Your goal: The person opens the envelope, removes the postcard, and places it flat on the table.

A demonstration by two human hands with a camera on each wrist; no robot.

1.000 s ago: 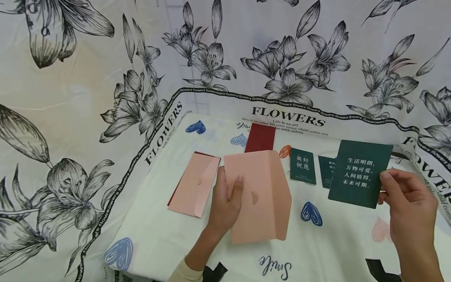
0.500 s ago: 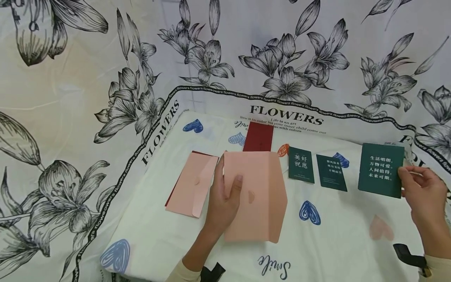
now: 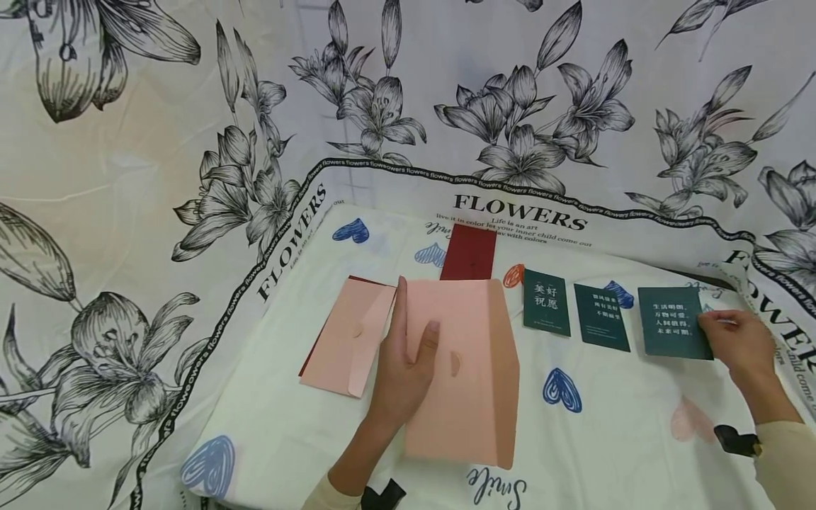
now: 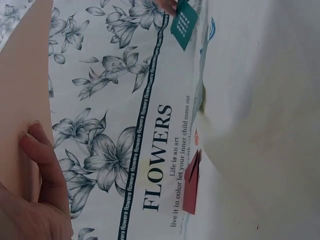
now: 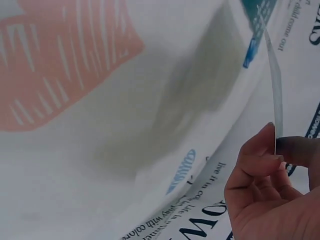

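Note:
My left hand point(image 3: 405, 372) holds a pink envelope point(image 3: 455, 404) with its flap unfolded to the right, thumb on the near face and the other fingers at its left edge. In the left wrist view, the envelope point(image 4: 25, 100) fills the left side beside the curled fingers. My right hand point(image 3: 742, 347) pinches a dark green card point(image 3: 672, 326) with white printed characters by its right edge. The right wrist view shows that card point(image 5: 276, 90) edge-on between thumb and finger. Two smaller green cards, one point(image 3: 546, 303) and another point(image 3: 602, 319), lie to its left.
Another pink envelope point(image 3: 347, 340) lies left of my left hand, with a dark red edge showing beneath it. Behind the held envelope is a dark red piece point(image 3: 469, 251). A white cloth with printed hearts point(image 3: 562, 389) covers the table; a floral cloth hangs behind.
The right hand has carried the green card to the right, then lower toward the table, uncovering the middle green card. The left hand keeps its hold; the envelope has tilted and dropped slightly.

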